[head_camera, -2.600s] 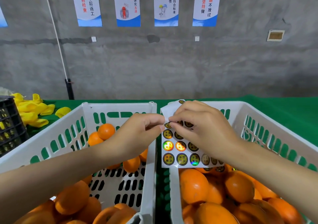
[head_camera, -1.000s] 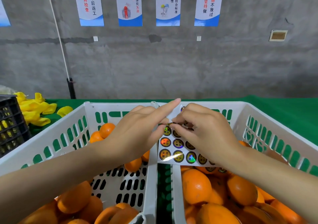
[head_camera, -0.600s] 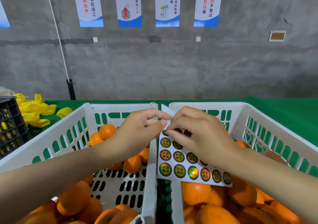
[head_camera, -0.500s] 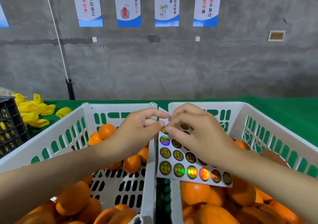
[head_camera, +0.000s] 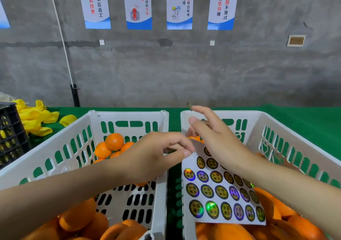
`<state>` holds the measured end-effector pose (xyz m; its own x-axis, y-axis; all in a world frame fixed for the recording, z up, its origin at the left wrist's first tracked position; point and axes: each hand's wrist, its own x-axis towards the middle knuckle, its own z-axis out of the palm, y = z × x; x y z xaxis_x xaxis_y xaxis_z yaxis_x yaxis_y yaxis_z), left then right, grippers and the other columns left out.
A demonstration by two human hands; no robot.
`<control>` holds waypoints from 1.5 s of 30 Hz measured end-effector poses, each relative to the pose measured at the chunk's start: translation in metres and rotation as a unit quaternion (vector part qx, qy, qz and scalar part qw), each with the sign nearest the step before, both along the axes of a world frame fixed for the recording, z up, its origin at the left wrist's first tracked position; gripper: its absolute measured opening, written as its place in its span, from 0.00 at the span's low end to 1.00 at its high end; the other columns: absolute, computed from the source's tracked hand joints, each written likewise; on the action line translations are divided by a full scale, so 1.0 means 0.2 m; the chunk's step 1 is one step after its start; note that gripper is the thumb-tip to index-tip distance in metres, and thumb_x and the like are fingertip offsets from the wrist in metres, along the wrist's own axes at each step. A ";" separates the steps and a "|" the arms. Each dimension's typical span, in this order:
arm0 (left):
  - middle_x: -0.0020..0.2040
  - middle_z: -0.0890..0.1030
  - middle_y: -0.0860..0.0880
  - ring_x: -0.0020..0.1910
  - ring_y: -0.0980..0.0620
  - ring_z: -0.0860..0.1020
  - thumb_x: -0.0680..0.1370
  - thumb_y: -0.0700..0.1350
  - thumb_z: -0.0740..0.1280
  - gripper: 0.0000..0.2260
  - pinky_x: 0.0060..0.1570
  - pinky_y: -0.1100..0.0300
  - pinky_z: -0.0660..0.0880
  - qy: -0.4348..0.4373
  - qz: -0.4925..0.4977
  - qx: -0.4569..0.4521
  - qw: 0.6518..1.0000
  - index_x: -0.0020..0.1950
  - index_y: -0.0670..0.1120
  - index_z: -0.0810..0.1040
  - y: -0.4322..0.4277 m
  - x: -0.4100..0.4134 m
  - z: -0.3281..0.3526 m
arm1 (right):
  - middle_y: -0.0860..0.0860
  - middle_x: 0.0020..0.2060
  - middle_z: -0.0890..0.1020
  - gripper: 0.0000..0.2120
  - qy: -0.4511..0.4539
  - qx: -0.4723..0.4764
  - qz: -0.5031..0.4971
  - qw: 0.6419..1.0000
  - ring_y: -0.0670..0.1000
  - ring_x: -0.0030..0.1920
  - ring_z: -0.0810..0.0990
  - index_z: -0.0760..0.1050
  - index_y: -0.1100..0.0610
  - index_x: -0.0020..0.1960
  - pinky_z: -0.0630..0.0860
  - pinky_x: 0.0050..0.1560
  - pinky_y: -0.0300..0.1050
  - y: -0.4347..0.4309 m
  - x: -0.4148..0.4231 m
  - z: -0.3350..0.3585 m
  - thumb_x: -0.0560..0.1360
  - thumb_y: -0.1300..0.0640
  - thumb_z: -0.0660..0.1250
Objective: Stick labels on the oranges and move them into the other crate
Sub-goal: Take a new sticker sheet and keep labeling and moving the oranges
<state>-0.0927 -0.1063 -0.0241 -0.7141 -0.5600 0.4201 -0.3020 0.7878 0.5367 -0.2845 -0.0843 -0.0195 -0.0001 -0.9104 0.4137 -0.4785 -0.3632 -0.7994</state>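
so the left hand [head_camera: 153,158] pinches the sheet [head_camera: 221,193] corner over the right crate [head_camera: 239,113]; right hand [head_camera: 217,140] is up, fingers loose, a label [head_camera: 189,104] stuck on its fingertip.

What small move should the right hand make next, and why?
Probably lower the right hand to an orange in the right crate and press on the label at its fingertip; the left hand holds the sheet.

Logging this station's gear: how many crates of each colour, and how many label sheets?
white crates: 2
black crate: 1
label sheet: 1
Total: 4
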 end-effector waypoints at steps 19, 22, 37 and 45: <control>0.55 0.78 0.59 0.53 0.56 0.78 0.81 0.49 0.63 0.08 0.51 0.62 0.75 -0.210 0.228 0.010 0.951 0.58 0.55 0.79 -0.45 0.25 -0.21 | 0.45 0.20 0.69 0.20 0.121 0.051 0.020 0.991 0.42 0.20 0.65 0.64 0.44 0.73 0.62 0.24 0.35 -0.02 -0.04 -0.06 0.81 0.52 0.56; 0.59 0.74 0.57 0.58 0.52 0.74 0.80 0.49 0.63 0.10 0.58 0.54 0.73 -0.367 0.174 -0.040 0.913 0.60 0.58 0.74 -0.50 0.34 -0.34 | 0.46 0.21 0.68 0.21 0.147 0.044 0.021 0.988 0.43 0.21 0.65 0.63 0.43 0.73 0.62 0.28 0.42 -0.02 -0.04 -0.06 0.80 0.52 0.57; 0.64 0.69 0.45 0.58 0.45 0.71 0.76 0.52 0.71 0.28 0.57 0.45 0.76 -0.560 0.164 -0.056 0.810 0.73 0.51 0.64 -0.41 0.27 -0.49 | 0.48 0.24 0.71 0.23 0.184 0.016 0.030 0.982 0.44 0.24 0.67 0.61 0.39 0.72 0.66 0.30 0.49 -0.02 -0.03 -0.08 0.78 0.49 0.56; 0.46 0.79 0.50 0.44 0.50 0.78 0.73 0.64 0.64 0.21 0.45 0.52 0.76 -0.476 0.223 0.003 0.851 0.57 0.50 0.74 -0.45 0.25 -0.27 | 0.47 0.22 0.70 0.22 0.152 0.018 0.035 0.988 0.44 0.22 0.66 0.65 0.41 0.70 0.63 0.25 0.36 -0.01 -0.04 -0.04 0.77 0.52 0.57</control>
